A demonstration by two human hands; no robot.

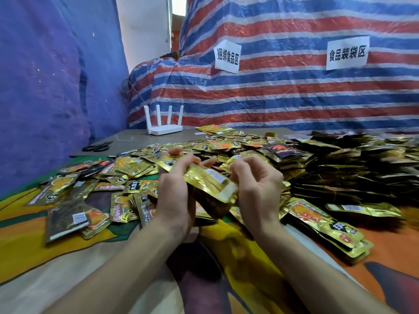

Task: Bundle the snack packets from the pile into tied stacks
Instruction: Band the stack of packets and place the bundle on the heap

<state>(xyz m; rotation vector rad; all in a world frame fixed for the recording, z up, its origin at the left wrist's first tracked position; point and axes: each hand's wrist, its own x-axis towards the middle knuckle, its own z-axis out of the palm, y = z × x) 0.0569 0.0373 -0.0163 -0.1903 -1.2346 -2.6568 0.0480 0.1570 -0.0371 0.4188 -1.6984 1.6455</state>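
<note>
Nearest, left hand [174,191] grips a stack of gold snack packets [210,183]; right hand [258,189], fingers curled, seemingly pinches its near end. Squaring the edges first should help tying.

Gold snack packets [226,146] printed in orange and black spread over a grey tabletop [131,142] and an orange, yellow and green patterned cloth [27,252], backed by a red, white and blue striped tarp [283,98], a blue-violet sheet [45,87] and a white router [164,128].
</note>
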